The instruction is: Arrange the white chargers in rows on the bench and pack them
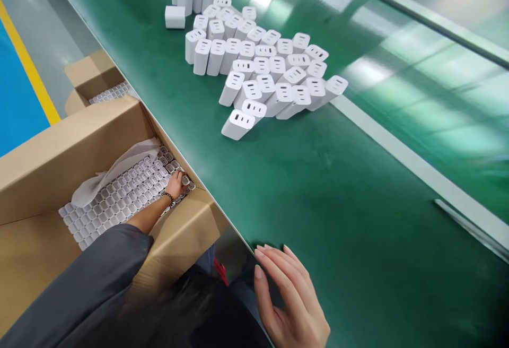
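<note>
My left hand [175,183], with a dark beaded bracelet at the wrist, reaches down into a cardboard box [75,141]. Its fingers close around the top of a white charger [185,180] at the right end of the packed rows. Those rows of white chargers [115,202] fill the visible box bottom, partly under a white sheet [115,170]. Over the near edge of the green table, my right hand [292,297] is open, fingers extended and nothing in it. Farther up the table stands a loose group of white power chargers [265,72], most showing ports on top.
One white charger [175,17] lies on its side beside the group. A second cardboard box [93,72] with white pieces sits behind the first. A pale strip [397,141] runs along the green table [318,189]. Yellow and blue floor markings show at left.
</note>
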Action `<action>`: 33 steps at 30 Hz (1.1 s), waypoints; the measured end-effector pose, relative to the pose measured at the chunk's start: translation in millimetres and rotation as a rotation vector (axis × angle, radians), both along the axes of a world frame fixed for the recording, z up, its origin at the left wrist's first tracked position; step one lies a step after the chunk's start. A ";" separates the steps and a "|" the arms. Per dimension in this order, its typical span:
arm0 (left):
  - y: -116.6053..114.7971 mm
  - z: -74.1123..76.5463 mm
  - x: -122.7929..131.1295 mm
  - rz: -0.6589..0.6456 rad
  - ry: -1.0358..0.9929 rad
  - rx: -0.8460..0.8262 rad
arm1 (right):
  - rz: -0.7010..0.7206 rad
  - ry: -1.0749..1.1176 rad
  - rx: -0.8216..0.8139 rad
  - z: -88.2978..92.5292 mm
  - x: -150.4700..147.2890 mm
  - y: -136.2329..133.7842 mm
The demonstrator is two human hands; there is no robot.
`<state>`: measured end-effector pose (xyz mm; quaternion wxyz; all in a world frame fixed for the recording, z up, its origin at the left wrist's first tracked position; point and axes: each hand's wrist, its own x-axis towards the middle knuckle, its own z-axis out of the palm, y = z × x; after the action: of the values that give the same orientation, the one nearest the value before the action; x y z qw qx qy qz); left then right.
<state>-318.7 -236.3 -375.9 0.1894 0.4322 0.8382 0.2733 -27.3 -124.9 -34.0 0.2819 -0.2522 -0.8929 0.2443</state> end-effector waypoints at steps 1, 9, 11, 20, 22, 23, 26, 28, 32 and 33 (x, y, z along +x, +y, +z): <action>-0.7 -0.7 0.0 0.006 0.000 0.010 | 0.001 -0.004 0.000 0.7 -0.5 0.2; -1.7 -2.7 1.2 0.008 0.020 -0.036 | 0.003 -0.001 0.002 3.2 -3.2 1.4; -0.3 -0.6 0.2 -0.012 0.036 -0.087 | 0.000 0.000 0.000 3.1 -3.6 1.4; 5.0 24.9 -6.8 -0.063 0.125 -0.262 | -0.003 -0.008 -0.007 1.5 -2.0 2.4; 1.8 37.9 -10.0 -0.065 0.138 -0.272 | 0.003 -0.008 -0.010 0.8 -1.8 2.6; -1.8 46.9 -13.6 -0.061 0.148 -0.273 | 0.006 -0.006 -0.012 0.5 -1.8 2.6; -22.5 83.7 -34.6 -0.021 0.210 -0.272 | 0.011 0.005 -0.004 -0.5 -1.4 2.7; -43.0 111.9 -55.2 0.063 0.283 -0.286 | 0.020 0.016 0.008 -1.5 -1.4 3.0; -86.2 155.7 -96.1 0.295 0.421 -0.369 | 0.027 0.050 0.033 -4.9 -4.1 3.1; -95.3 162.0 -103.9 0.327 0.431 -0.399 | 0.024 0.057 0.040 -6.0 -5.2 3.1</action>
<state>-422.6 -331.6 -213.9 0.0422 0.2941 0.9543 0.0332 -32.5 -121.8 -40.1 0.3093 -0.2289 -0.8922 0.2365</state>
